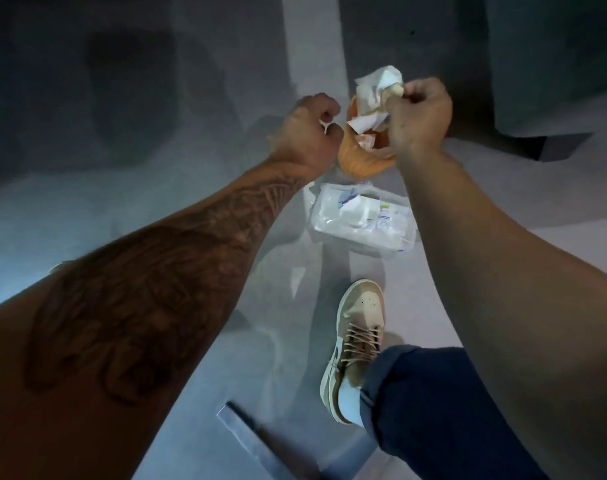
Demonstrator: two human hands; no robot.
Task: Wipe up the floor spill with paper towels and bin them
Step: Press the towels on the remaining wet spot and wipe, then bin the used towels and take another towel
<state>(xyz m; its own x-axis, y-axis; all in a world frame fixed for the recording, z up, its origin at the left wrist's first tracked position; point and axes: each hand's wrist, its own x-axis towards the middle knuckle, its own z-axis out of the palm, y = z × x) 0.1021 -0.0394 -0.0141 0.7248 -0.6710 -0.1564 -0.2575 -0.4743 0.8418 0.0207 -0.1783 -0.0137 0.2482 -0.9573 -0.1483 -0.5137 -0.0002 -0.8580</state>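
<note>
A small orange bin (359, 160) stands on the grey floor, with crumpled paper inside it. My right hand (416, 116) holds a crumpled white paper towel (374, 93) directly over the bin's opening. My left hand (310, 133) is closed beside the bin's left rim, with a small white scrap pinched at its fingertips; whether it also touches the rim is unclear. An open white pack of paper towels (362, 220) lies on the floor just in front of the bin.
My right foot in a beige sneaker (357, 344) and dark jeans stands near the pack. A dark cabinet or furniture base (554, 81) rises at the upper right. A metal strip (257, 441) lies on the floor at the bottom.
</note>
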